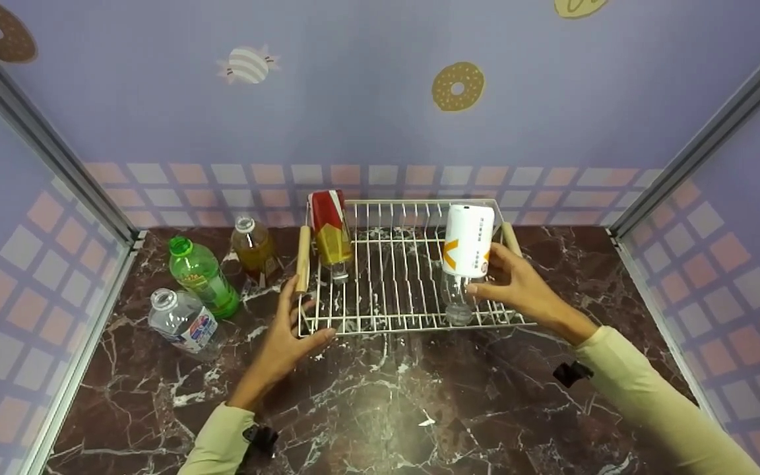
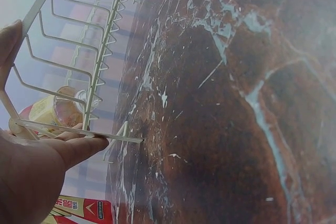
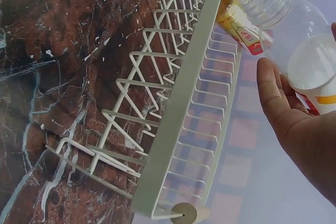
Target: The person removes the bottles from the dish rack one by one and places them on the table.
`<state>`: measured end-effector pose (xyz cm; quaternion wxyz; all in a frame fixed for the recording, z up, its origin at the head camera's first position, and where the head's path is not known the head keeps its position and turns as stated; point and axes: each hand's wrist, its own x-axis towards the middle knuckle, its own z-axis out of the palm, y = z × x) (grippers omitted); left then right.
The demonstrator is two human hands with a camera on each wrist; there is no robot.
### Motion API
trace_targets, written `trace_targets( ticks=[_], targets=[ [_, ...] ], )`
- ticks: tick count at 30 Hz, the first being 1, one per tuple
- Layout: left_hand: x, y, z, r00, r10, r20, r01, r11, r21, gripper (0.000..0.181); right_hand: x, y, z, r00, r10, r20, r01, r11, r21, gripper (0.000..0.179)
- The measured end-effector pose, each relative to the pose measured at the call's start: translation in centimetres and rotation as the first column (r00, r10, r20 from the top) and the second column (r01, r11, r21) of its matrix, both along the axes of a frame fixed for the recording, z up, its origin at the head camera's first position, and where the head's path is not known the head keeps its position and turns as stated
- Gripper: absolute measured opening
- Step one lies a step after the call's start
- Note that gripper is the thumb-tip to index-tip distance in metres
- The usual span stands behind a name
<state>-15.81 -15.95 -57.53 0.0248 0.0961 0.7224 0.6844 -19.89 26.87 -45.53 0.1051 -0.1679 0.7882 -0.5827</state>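
My right hand [image 1: 532,290] holds a clear bottle with a white wrapper [image 1: 469,241], upside down, over the right part of a white wire dish rack [image 1: 419,200]. In the right wrist view its clear neck [image 3: 268,1] shows, with fingers [image 3: 270,85] against the bottle's side. At the rack's front left corner, my left hand [image 1: 284,343] grips the frame, thumb at the front and the other fingers behind the left side. Inside the rack on the left, another clear bottle with a red and yellow wrapper [image 1: 330,227] stands upside down, leaning.
Left of the rack stand three uncapped bottles: a green one [image 1: 205,277], a clear one [image 1: 185,323] and one with amber contents [image 1: 254,247]. Wooden handles [image 1: 303,257] flank the rack. Patterned panels enclose the dark marbled countertop [image 1: 380,402] at the back and sides.
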Motion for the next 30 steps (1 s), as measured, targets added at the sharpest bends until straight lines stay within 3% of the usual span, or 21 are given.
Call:
trace_targets(
  ticks=[9, 17, 22, 30],
  targets=[
    [-0.1, 0.0, 0.0, 1.000, 0.003, 0.001, -0.003, 1.000, -0.012, 0.121, 2.1, 0.8, 0.3, 1.000, 0.017, -0.018, -0.017, 1.000, 0.014, 0.088],
    [-0.1, -0.1, 0.2, 1.000, -0.007, 0.004, 0.007, 1.000, -0.025, 0.122, 2.8, 0.8, 0.2, 0.996, 0.073, -0.054, -0.075, 0.996, -0.042, 0.083],
    [-0.1, -0.1, 0.3, 1.000, -0.001, 0.019, 0.002, 0.998, -0.056, 0.122, 3.1, 0.8, -0.1, 0.995, 0.094, -0.031, -0.095, 0.993, -0.064, 0.082],
    [-0.1, -0.1, 0.5, 1.000, -0.004, 0.020, 0.006, 0.998, -0.063, 0.121, 3.7, 0.8, -0.6, 0.994, 0.104, -0.013, -0.104, 0.994, -0.012, 0.077]
  ],
)
